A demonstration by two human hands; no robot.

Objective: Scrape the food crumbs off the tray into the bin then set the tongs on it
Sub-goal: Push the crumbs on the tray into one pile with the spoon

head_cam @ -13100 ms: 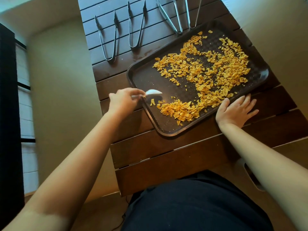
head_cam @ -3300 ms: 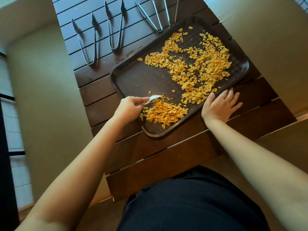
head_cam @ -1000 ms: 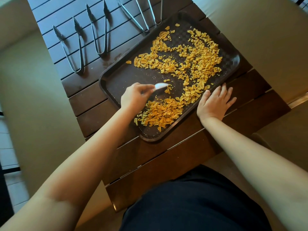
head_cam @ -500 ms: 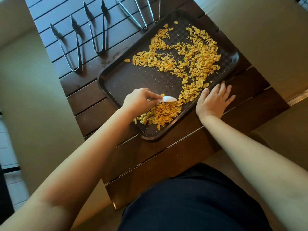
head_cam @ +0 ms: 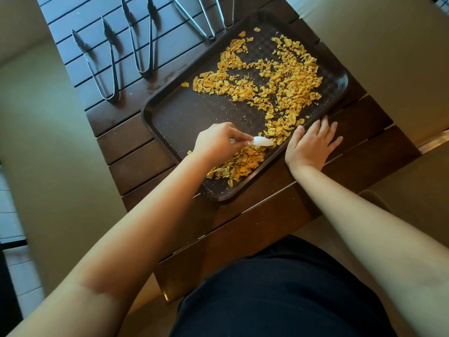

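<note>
**Inspector:** Pale flooring surrounds a dark slatted wooden counter (head_cam: 245, 229), seen from above. Report on the largest item.

**Assistant:** One dark brown tray (head_cam: 184, 117) lies at an angle across the slats. Its near corner comes close to the counter's near edge. The tray's left portion is mostly bare apart from fine specks.

**Inspector:** Contents?

**Assistant:** Yellow-orange food crumbs (head_cam: 274, 79) — a broad scatter over the far and right part, and a denser heap at the near corner beneath the left hand.

**Inspector:** Hands?

**Assistant:** The left hand (head_cam: 216, 142) is over the tray's near part, fingers curled around the handle of a small white spoon (head_cam: 262, 141). The spoon's bowl points right and sits at the crumbs along the near rim. The right hand (head_cam: 312, 144) lies flat on the counter, fingers straight and spread, holding nothing; its thumb side rests against the tray's near rim.

**Inspector:** Tongs?

**Assistant:** Three pairs of metal tongs lie on the counter beyond the tray, none on it. The left tongs (head_cam: 102, 64) and the middle tongs (head_cam: 143, 42) lie well clear of the tray. The right tongs (head_cam: 206, 18) are cut off by the frame's top edge — their ends reach close to the tray's far rim.

**Inspector:** Bin?

**Assistant:** Cannot tell where it stands.
</note>
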